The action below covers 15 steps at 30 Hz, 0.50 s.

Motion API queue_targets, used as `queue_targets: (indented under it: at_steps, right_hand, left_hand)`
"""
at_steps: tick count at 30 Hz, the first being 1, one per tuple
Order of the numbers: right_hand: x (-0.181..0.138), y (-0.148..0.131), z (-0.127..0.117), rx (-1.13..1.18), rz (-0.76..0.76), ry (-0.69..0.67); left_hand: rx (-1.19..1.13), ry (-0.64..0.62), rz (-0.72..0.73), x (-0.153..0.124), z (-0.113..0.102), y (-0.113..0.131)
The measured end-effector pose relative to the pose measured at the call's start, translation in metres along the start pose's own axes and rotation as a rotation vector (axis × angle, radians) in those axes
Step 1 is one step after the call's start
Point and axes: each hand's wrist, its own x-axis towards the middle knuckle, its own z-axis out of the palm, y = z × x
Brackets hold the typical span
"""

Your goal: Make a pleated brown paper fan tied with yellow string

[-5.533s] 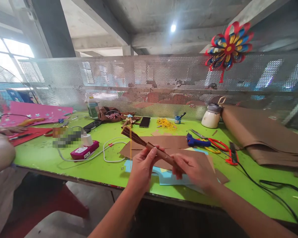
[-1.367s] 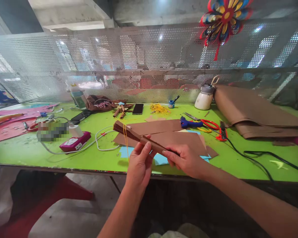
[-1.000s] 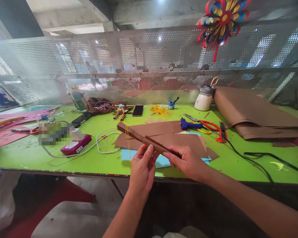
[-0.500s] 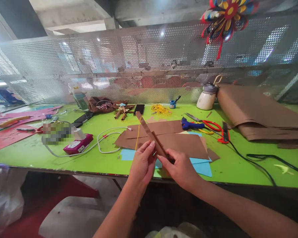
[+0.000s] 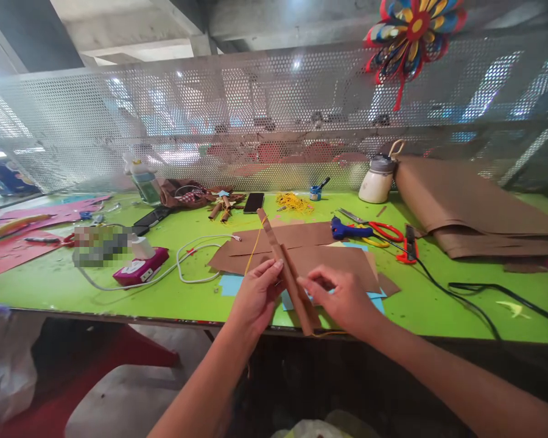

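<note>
My left hand (image 5: 259, 296) is closed around the middle of a narrow brown paper roll (image 5: 296, 295), thumb on top. The roll slants from upper left to lower right, and a flap of paper stands out along its right side. A yellow string (image 5: 254, 246) hangs from its upper end; another piece trails from the lower end. Beside the roll's right edge is my right hand (image 5: 340, 298), thumb and fingers bent together at the flap; whatever they pinch is hidden. Brown paper sheets (image 5: 342, 261) lie on blue paper (image 5: 231, 285) beneath.
Right of the sheets are a blue glue gun (image 5: 351, 230), red-handled scissors (image 5: 386, 230) and orange-handled pliers (image 5: 410, 245). A black cord (image 5: 466, 298) runs to the right. A purple power strip (image 5: 141, 267) and white cable (image 5: 179, 261) are left. A white bottle (image 5: 375, 180) stands behind.
My right hand has come off the roll's lower part and moved slightly right, so the roll's lower end now shows. My left hand keeps its hold. The view has shifted slightly.
</note>
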Motion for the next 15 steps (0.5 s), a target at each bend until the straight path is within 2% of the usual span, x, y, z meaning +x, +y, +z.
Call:
queue_targets:
  at_steps: [3,5,7,10,12,15]
  right_hand:
    - [0.032,0.022,-0.043,-0.199,-0.049,0.154]
    - [0.062,0.047,-0.075,-0.401,-0.072,0.203]
    - [0.091,0.076,-0.103,-0.652,-0.029,0.122]
    - [0.122,0.115,-0.127,-0.951,0.033,-0.154]
    - [0.132,0.131,-0.128,-0.984,0.039,-0.240]
    - [0.133,0.140,-0.115,-0.996,0.028,-0.339]
  left_hand:
    - [0.041,-0.040,-0.054,0.012,-0.005,0.011]
    - [0.067,-0.069,-0.094,0.022,-0.007,0.021]
    - [0.101,-0.090,-0.114,0.036,-0.009,0.032]
    - [0.135,-0.072,-0.094,0.059,-0.012,0.047]
    - [0.152,-0.055,-0.084,0.074,-0.013,0.054]
    - [0.183,-0.060,-0.088,0.090,-0.015,0.056]
